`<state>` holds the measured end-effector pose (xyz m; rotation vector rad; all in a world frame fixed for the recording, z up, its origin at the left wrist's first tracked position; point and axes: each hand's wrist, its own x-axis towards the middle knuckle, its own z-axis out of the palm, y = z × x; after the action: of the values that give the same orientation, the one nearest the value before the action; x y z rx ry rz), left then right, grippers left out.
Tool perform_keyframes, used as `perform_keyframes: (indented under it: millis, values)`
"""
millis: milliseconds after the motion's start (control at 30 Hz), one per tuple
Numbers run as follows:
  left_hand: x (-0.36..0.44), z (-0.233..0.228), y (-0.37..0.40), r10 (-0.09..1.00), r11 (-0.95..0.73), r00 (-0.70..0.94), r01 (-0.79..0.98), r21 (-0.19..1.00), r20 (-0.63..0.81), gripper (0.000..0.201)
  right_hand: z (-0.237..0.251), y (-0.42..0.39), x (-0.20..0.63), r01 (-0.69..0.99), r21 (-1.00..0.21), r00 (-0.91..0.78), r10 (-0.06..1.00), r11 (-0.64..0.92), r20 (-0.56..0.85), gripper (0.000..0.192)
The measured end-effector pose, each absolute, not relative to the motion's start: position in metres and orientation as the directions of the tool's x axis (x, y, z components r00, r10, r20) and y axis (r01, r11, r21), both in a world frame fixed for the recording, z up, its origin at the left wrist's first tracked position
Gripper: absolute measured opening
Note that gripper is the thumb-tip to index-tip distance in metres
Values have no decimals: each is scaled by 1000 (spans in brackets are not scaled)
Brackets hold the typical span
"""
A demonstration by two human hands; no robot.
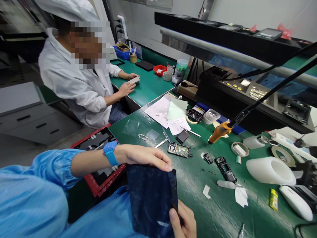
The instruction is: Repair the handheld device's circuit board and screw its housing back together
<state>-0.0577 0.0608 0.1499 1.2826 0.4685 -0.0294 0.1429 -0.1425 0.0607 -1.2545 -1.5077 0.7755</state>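
Observation:
A dark, glossy tablet (151,198) is held over my lap at the green bench's near edge, its screen tilted toward me. My left hand (146,157) is closed over its upper edge, thumb side near the far corner. Low on the right edge, my right hand (184,219) grips it, with the thumb on the front and the other fingers behind. Just beyond the tablet lies an opened phone (178,149) showing a green circuit board. A small dark phone-like piece (182,136) rests behind that, and a black device housing (225,169) lies farther right.
A co-worker in white (79,79) sits at the left, holding a flat device (133,80). An orange-handled electric screwdriver (220,132) hangs over the bench. A white cylinder (271,170), a tape roll (283,156) and a yellow lighter-like item (273,199) are at right; a red-edged tray (99,190) is lower left.

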Motion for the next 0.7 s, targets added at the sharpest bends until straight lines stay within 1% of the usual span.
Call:
perform_keyframes:
  millis: [100,167,267,333,400,500,600,700]
  values:
    - [-61,148,59,231,368,903,264,891,-363,56,64,-142,147,373,-876,-39,949,305,314,46]
    - [-64,153,59,225,361,905,266,894,-361,54,71,-138,153,406,-833,-103,925,375,366,39]
    - [-73,170,60,238,248,919,257,934,-315,53,82,-131,157,420,-784,-131,886,457,446,29]
    - [-81,183,61,259,147,924,250,957,-281,51,87,-128,154,405,-788,-125,882,464,455,29]
    - [-89,192,62,279,76,920,265,961,-275,49,87,-127,147,376,-818,-141,899,436,415,33]
    - [-102,192,67,303,25,914,276,961,-271,49,77,-125,130,330,-872,-149,932,361,330,44]
    - [-116,173,75,341,16,908,255,967,-245,50,60,-122,108,297,-918,-66,964,264,256,54]
    - [-128,143,83,392,62,885,248,967,-252,49,43,-115,88,232,-966,12,992,116,122,62]
